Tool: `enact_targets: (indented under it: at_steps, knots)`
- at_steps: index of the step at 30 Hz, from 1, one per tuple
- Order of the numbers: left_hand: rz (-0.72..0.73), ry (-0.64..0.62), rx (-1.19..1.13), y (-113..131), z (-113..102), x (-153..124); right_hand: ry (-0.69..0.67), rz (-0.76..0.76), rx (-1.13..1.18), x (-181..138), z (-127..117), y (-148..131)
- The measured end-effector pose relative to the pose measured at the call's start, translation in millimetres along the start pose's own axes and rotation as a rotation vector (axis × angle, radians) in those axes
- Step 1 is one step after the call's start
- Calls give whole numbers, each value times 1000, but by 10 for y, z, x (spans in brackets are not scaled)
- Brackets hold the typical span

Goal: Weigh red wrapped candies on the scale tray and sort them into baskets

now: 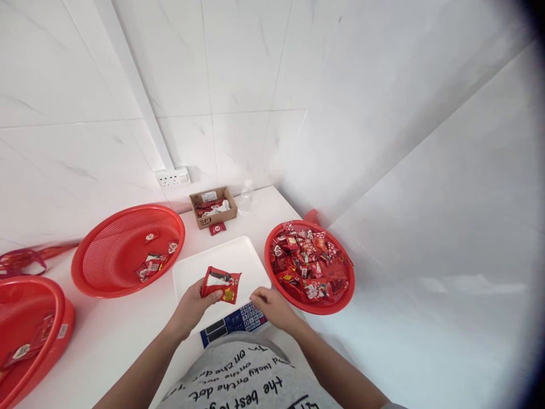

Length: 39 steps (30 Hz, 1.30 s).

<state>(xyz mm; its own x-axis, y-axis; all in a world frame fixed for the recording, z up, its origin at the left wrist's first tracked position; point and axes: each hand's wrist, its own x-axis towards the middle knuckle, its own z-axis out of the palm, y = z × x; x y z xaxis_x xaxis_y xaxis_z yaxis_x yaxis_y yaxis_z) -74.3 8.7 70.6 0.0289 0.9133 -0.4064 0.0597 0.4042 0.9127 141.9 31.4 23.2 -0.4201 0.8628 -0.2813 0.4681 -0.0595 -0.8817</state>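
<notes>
My left hand (193, 307) grips a red printed packet (222, 284) by its left side, thumb on top. The packet is held above the white pan (244, 255) of a digital scale. My right hand (272, 307) is closed, with fingers curled in, over the pan's front right edge beside the scale's blue keypad (238, 321). Whether anything sits inside those fingers is hidden. Right of that hand stands a red basket (351, 289) heaped with small red packets (309, 255).
A large red basket (102, 250) with several packets stands left, and another red basket (63, 301) nearer. At the back are a cardboard box (223, 217), a packet (217, 228) before it, and a clear bottle (246, 199). Walls border the table (114, 335) behind and right.
</notes>
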Motion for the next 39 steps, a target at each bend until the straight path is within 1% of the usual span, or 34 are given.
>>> enact_targets:
  at_steps: [2,4,5,6,8,10,12,14,19,23,25,26,28,30,32,34,36,39]
  knots:
    - [-7,37,58,-10,-48,58,178,-40,-152,67,-249,86]
    - [-3,123,156,-100,-97,120,306,-41,-316,127,-483,196]
    - [18,173,217,-168,-120,149,351,-8,-387,153,-580,257]
    - [52,218,278,-242,-139,174,366,31,-449,174,-659,319]
    - [118,272,382,-381,-164,202,334,133,-554,202,-758,438]
    - [129,266,442,-473,-167,196,273,220,-640,207,-790,538]
    - [96,230,467,-509,-151,163,243,260,-690,189,-785,613]
    - [74,211,483,-511,-124,120,280,257,-682,154,-775,666]
    - [53,191,466,-528,-57,63,516,228,-536,69,-843,723]
    - [22,118,371,-544,-2,69,655,218,-393,38,-953,600]
    - [8,57,314,-522,37,67,678,246,-278,28,-962,473]
    - [7,23,287,-504,61,63,665,252,-200,23,-942,401]
    - [15,-38,237,-457,114,50,571,241,6,15,-840,253]
    - [19,-72,188,-404,170,32,432,222,230,8,-661,111]
    - [14,-96,124,-352,220,14,310,189,402,-2,-436,-22]
    - [1,-141,38,-309,257,-6,187,174,494,-16,-210,-143]
    - [-26,-172,-52,-279,276,-30,79,165,529,-35,-20,-246]
    - [-47,-142,-175,-255,280,-76,-11,161,562,-66,168,-337]
